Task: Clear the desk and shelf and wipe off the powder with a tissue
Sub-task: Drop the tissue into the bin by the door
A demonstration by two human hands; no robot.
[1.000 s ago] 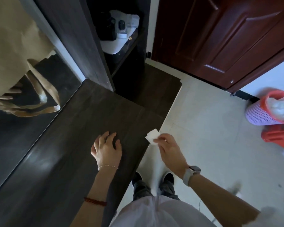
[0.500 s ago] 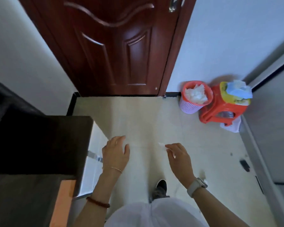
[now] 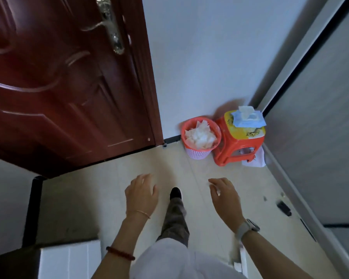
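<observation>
My right hand (image 3: pixel 226 200) hangs over the tiled floor with its fingers curled around a small white tissue (image 3: pixel 217 191), of which only a sliver shows by the thumb. My left hand (image 3: pixel 142 196) is level with it to the left, fingers spread and holding nothing. Ahead against the wall stands a red-rimmed basket bin (image 3: pixel 197 154) full of used white tissues (image 3: pixel 199 135). A dark corner of the desk (image 3: pixel 12 262) shows at the bottom left, with its white side panel (image 3: pixel 69 262).
A red plastic stool (image 3: pixel 238 147) stands right of the bin with a blue tissue pack (image 3: pixel 247 117) on top. A dark red door (image 3: pixel 58 87) fills the upper left. My foot (image 3: pixel 175 193) is between my hands. A small black object (image 3: pixel 283 208) lies on the floor at right.
I have turned away from the desk and moved toward the bin, which is now closer and more central. Both hands left the desk and hang over the floor.
</observation>
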